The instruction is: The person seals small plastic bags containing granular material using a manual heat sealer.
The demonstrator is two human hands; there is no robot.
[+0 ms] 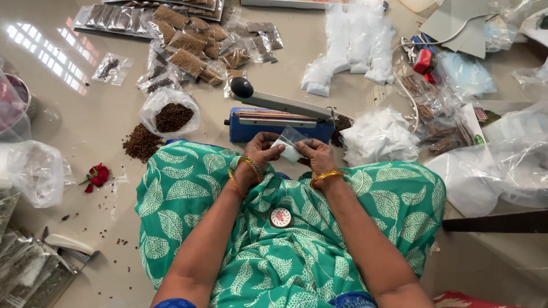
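Two of our hands work over our lap, but the largest thing in view is the floor [103,131] we sit on, pale and glossy, with our green leaf-print cloth [297,228] spread across our knees. To our right lie big clear bags [502,165] and a heap of white packets [377,137]; further off sits another pile of packets [354,40]. Straight ahead of us stands the blue sealer [274,122], its grey arm raised at an angle with a black knob at the left end. Beyond it, filled seed packets [188,45] are strewn in a loose cluster, and near our left knee an open bag of brown seeds [171,114] sits just beside a loose seed pile [141,142]. A red flower [97,175] lies well to the left. Our left hand [260,154] and right hand [315,155] each pinch one edge of a small clear pouch [290,145], held between them just in front of the sealer.
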